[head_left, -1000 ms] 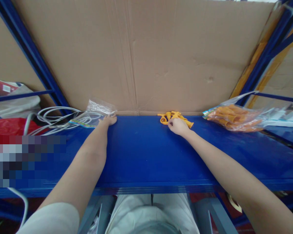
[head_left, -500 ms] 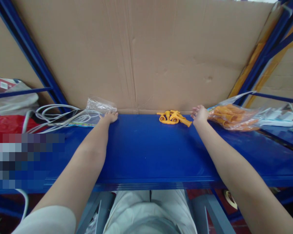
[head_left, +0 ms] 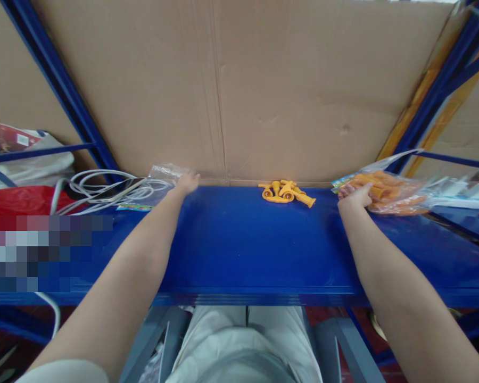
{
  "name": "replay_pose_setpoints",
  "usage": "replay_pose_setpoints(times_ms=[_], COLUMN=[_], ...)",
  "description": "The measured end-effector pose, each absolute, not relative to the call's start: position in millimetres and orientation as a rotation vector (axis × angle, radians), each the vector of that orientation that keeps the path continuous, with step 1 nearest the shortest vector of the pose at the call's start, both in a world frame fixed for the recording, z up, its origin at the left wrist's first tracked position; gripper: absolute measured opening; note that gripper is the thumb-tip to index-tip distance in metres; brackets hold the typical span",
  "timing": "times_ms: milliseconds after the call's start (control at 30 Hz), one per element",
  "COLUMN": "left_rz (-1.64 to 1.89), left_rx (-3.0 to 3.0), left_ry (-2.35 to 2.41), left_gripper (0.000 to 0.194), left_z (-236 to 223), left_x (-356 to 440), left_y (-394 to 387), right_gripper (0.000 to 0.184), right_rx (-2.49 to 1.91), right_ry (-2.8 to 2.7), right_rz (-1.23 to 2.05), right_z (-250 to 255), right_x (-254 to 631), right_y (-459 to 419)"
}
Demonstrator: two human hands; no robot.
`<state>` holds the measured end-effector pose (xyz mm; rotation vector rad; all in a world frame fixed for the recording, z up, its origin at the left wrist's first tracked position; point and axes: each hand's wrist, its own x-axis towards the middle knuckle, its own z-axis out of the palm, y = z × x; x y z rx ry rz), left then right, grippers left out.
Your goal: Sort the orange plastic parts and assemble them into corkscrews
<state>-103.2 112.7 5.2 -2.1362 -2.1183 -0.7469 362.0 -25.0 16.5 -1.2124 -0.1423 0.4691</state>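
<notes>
My right hand (head_left: 355,195) is at the left end of a clear plastic bag (head_left: 399,194) of orange plastic pieces, its fingers curled against the bag and its thumb raised. A coloured label strip (head_left: 340,183) shows at the bag's edge beyond the fingers. To its left, a small group of yellow-orange plastic toy pieces (head_left: 287,193) lies loose near the back of the blue shelf (head_left: 231,244). My left hand (head_left: 188,182) is near the back edge, beside an empty-looking clear plastic bag (head_left: 163,173); motion blurs its fingers.
White cables (head_left: 99,183) lie coiled at the left beside a red bag (head_left: 27,202). A cardboard sheet (head_left: 283,96) stands along the back. Blue metal posts (head_left: 59,80) frame both sides. White power strips (head_left: 463,194) lie at the far right.
My right hand has moved right, from beside the loose toy pieces onto the bag of orange pieces, and its label edge shows further left. The left hand has shifted slightly right and blurred.
</notes>
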Motion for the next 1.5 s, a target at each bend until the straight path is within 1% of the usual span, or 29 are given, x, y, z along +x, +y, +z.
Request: replay_pose_setpoints(times_ms=[67,200,300,367,500,600,667,767,900,1000,1100,1267,1367,1500], left_rz=[-0.896,-1.187,-1.4,-1.535,-1.831,-1.927,-1.863,-1.632,-1.263,-0.983,-0.796,-0.727,-0.714,-0.718], left_rx=[-2.099,-2.175,-2.165,-2.152,-2.094,-2.143,-2.195,-2.244,-2.328,-2.4,-2.454,-2.493,-2.495,-2.523], left_ry=[-2.167,-2.03,-2.028,-2.049,-2.17,-2.223,-2.16,-2.053,-1.877,-1.67,-1.547,-1.5,-1.469,-1.421], left_gripper=[0.052,0.052,0.049,0.046,0.043,0.043,0.042,0.041,0.041,0.039,0.038,0.039,0.041,0.05], left_z=[12.5,29.7,41.1,45.7,43.1,31.7,22.6,10.9,-0.5,-8.2,-13.5,-13.4,-12.0,-13.4], left_x=[-95.5,-80.1,-72.5,-68.0,-56.2,-45.4,-39.1,-33.2,-32.4,-33.0,-31.5,-26.4,-24.6,-24.4], left_y=[108.2,97.8,88.4,82.0,71.6,67.2,65.8,64.1,57.8,49.8,43.0,38.0,36.6,36.6], right_gripper=[0.034,0.024,0.017,0.019,0.032,0.033,0.034,0.036,0.028,0.023,0.024,0.019,0.022,0.022], right_rx=[-1.224,-1.259,-1.248,-1.193,-1.096,-1.103,-1.114,-1.127,-1.131,-1.16,-1.171,-1.218,-1.251,-1.239], right_ry=[-0.094,-0.058,-0.05,-0.027,-0.085,-0.119,-0.123,-0.13,-0.15,-0.245,-0.475,-0.734,-0.872,-1.124], right_rz=[0.478,0.588,0.631,0.654,0.727,0.729,0.709,0.662,0.555,0.367,0.197,0.174,0.165,0.208], right_z=[19.5,20.6,17.9,15.4,11.7,11.1,12.1,15.7,21.5,21.7,17.3,13.5,19.2,29.1], right_x=[360.0,356.4,357.5,360.7,368.3,370.4,369.7,366.7,361.2,356.6,350.9,334.6,318.5,290.2], right_y=[-31.3,-38.3,-39.4,-39.4,-39.9,-40.4,-40.3,-38.5,-30.0,-18.4,-7.1,-2.1,-7.1,-16.3])
